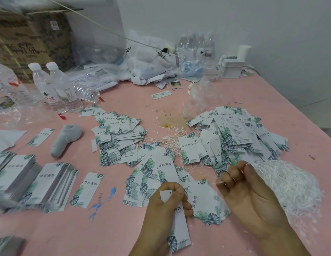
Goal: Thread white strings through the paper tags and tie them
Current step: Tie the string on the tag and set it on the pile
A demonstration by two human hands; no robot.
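My left hand (167,202) grips a paper tag (179,228) with a green leaf print, its holed top end up between thumb and fingers. My right hand (248,193) is curled, pinching a thin white string (219,182) that runs toward the tag's hole. A heap of white strings (288,182) lies just right of that hand. Loose tags (161,172) are spread on the pink table (109,228) in front of both hands. A pile of tags with strings (238,133) lies farther right.
Neat stacks of tags (40,182) sit at the left, with a grey handheld device (65,139) behind them. Water bottles (59,87), a cardboard box (31,39), plastic bags (150,60) and a white card stack (232,67) line the back.
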